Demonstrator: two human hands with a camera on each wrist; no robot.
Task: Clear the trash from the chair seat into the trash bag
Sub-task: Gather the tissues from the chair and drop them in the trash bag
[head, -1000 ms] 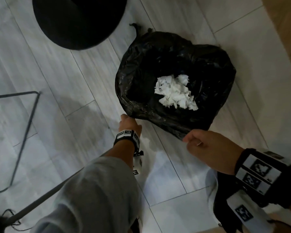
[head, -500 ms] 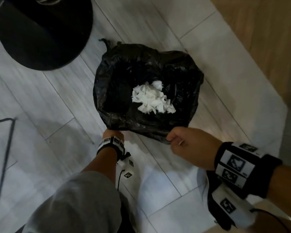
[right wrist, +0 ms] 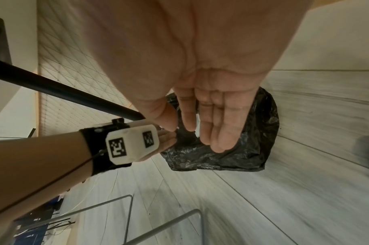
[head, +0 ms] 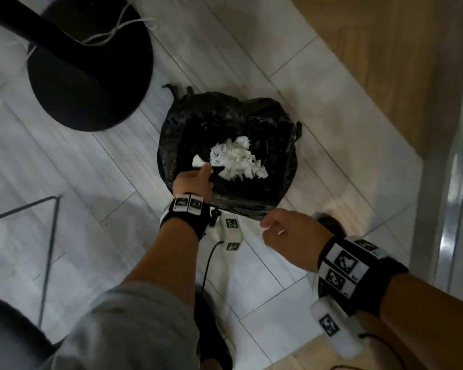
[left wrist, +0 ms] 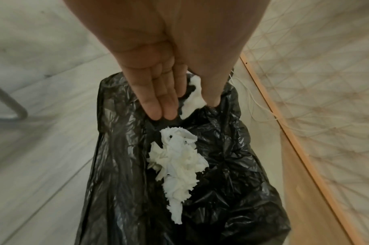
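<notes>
Trash bag [head: 275,145] (one, black) holds one white paper heap [head: 235,160].

The trash bag [head: 275,145] is glossy black, the crumpled paper [head: 235,158] in it white. The floor [head: 64,166] is pale grey with wood-grain streaks; the wrist bands [head: 358,276] are black with black-and-white square markers.

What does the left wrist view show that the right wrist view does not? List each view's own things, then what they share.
Only the left wrist view shows the inside of the trash bag: a heap of white paper scraps at the bottom, and one white scrap between the thumb and fingers of the left hand.

Only the right wrist view shows the right hand pinching the bag's rim, a black pole and grey metal frame legs.

Both show the black bag and the pale plank floor.
</notes>
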